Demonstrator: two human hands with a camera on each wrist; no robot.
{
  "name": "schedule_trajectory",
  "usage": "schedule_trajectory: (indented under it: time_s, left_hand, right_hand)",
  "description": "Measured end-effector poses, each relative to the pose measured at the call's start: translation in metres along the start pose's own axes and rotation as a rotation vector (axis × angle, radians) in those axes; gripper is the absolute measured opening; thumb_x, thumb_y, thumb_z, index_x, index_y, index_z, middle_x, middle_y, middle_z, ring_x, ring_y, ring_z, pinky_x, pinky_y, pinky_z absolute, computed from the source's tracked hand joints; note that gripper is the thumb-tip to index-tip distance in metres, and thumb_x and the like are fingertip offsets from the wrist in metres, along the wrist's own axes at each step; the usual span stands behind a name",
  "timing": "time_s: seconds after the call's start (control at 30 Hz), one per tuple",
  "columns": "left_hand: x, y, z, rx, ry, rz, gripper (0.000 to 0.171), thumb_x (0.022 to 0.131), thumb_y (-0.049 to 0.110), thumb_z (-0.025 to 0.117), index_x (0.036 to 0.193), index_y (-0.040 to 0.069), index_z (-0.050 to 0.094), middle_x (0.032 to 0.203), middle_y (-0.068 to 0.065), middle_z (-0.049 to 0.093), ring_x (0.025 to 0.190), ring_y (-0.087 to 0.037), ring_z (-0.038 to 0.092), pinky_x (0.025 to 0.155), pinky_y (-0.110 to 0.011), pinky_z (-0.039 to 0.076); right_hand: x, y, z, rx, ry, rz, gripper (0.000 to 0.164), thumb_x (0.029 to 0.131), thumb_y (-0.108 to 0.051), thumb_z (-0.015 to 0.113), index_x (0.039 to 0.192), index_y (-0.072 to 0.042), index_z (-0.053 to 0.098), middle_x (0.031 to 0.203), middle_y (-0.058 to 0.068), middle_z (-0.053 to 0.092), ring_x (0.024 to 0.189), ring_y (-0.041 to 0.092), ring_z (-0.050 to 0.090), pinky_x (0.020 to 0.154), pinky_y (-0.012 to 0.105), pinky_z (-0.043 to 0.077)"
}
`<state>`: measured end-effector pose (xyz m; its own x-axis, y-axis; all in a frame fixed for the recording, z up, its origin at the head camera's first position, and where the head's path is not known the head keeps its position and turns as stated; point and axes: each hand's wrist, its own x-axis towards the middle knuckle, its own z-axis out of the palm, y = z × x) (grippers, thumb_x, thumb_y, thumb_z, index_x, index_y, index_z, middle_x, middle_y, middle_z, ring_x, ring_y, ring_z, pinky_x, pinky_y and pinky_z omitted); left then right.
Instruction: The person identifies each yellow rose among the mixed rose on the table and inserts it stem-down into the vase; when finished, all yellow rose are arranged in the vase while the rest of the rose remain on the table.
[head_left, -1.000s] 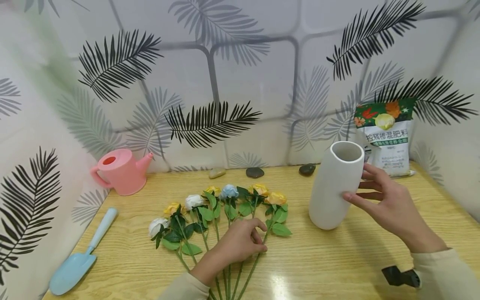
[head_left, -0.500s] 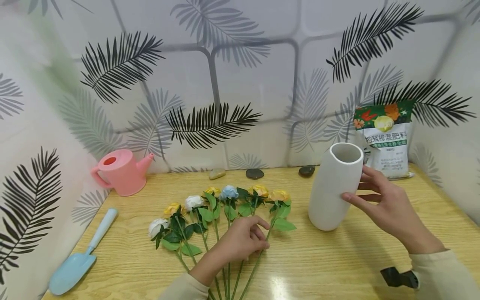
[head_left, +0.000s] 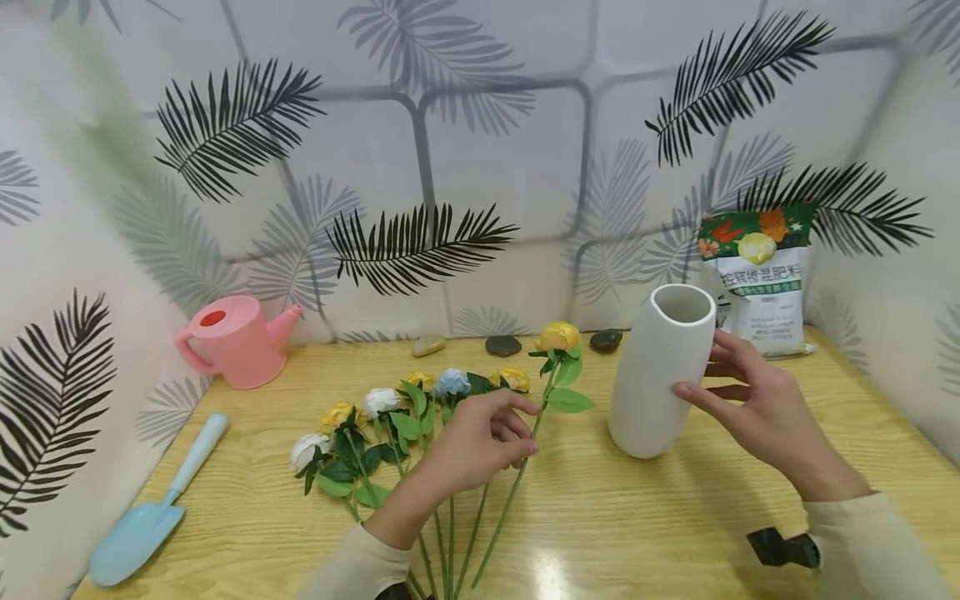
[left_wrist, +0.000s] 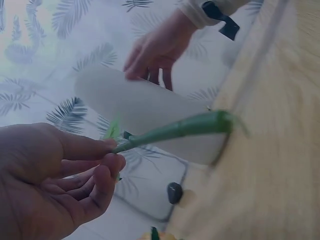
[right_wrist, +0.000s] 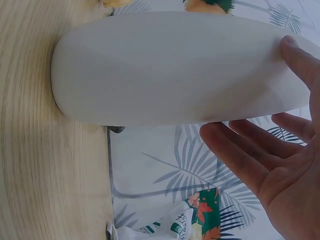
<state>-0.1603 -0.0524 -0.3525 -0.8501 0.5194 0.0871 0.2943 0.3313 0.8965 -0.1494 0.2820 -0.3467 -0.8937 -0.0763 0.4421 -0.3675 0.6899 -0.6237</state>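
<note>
In the head view my left hand (head_left: 480, 437) pinches the green stem of a yellow artificial rose (head_left: 558, 337), its bloom lifted above the others. The left wrist view shows the stem (left_wrist: 185, 126) between thumb and fingertips, its cut end free. A white vase (head_left: 651, 387) stands upright on the table to the right. My right hand (head_left: 761, 417) holds its right side, thumb in front and fingers behind; the right wrist view shows fingertips (right_wrist: 212, 131) against the wall. Several more roses, white (head_left: 381, 401), yellow and blue (head_left: 452, 382), lie fanned out, partly hidden by my left hand.
A pink watering can (head_left: 243, 342) stands at the back left, with a light blue trowel (head_left: 146, 525) in front. Three stones, including a black one (head_left: 605, 341), line the back edge. A fertilizer bag (head_left: 761, 287) leans on the wall behind the vase.
My left hand has risen and moved away from me, lifting the rightmost yellow rose off the fanned row. My right hand keeps hold of the vase, which stays in place.
</note>
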Motion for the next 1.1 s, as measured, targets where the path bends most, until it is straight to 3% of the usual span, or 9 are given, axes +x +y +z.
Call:
schedule_trajectory:
  time_s: [0.2,0.37,0.5,0.6,0.83,1.1]
  left_hand:
    - [0.016,0.03,-0.009,-0.017,0.066,0.086,0.034,0.091,0.0,0.071,0.124,0.0,0.063,0.096,-0.017,0.071,0.067,-0.011,0.065,0.063,-0.025,0.055]
    - [0.036,0.054,-0.01,-0.033,0.11,0.109,0.035,0.092,0.001,0.071,0.125,0.002,0.063,0.097,-0.016,0.072,0.07,-0.015,0.066,0.063,-0.026,0.056]
    - [0.055,0.073,-0.01,-0.042,0.131,0.145,0.035,0.092,0.001,0.071,0.126,0.002,0.062,0.098,-0.017,0.072,0.07,-0.014,0.066,0.064,-0.025,0.056]
    - [0.07,0.088,-0.011,-0.059,0.137,0.182,0.036,0.092,-0.001,0.071,0.126,0.001,0.062,0.099,-0.019,0.072,0.071,-0.013,0.066,0.066,-0.026,0.058]
    - [0.107,0.125,-0.008,-0.061,0.192,0.266,0.036,0.092,0.003,0.071,0.127,0.002,0.061,0.099,-0.017,0.072,0.075,-0.019,0.069,0.067,-0.025,0.058]
    - [0.135,0.162,0.001,-0.036,0.318,0.385,0.035,0.093,0.004,0.071,0.126,0.002,0.061,0.098,-0.014,0.072,0.08,-0.019,0.068,0.07,-0.018,0.056]
  right_hand:
    - [-0.002,-0.001,-0.002,-0.018,-0.005,0.006,0.07,0.089,-0.021,0.079,0.148,-0.007,0.044,0.123,0.027,0.066,0.094,-0.024,0.048,0.076,0.003,0.048]
    - [-0.002,0.0,-0.003,-0.036,-0.001,-0.006,0.07,0.088,-0.021,0.08,0.147,-0.007,0.045,0.122,0.026,0.067,0.095,-0.022,0.05,0.076,0.003,0.048]
    - [0.0,0.0,-0.002,-0.044,0.0,-0.008,0.069,0.088,-0.022,0.08,0.147,-0.008,0.045,0.123,0.025,0.068,0.099,0.005,0.066,0.076,0.005,0.05]
    - [0.001,-0.001,0.0,-0.039,-0.001,-0.01,0.07,0.089,-0.022,0.08,0.147,-0.007,0.045,0.123,0.026,0.067,0.101,0.029,0.069,0.077,0.006,0.05]
    - [0.003,0.0,0.0,-0.031,-0.001,-0.013,0.071,0.089,-0.021,0.08,0.148,-0.007,0.044,0.122,0.026,0.068,0.102,0.036,0.07,0.076,0.012,0.054]
    - [0.003,-0.002,-0.002,-0.019,-0.015,-0.004,0.07,0.09,-0.022,0.078,0.149,-0.008,0.044,0.126,0.027,0.066,0.105,0.039,0.069,0.077,0.014,0.055]
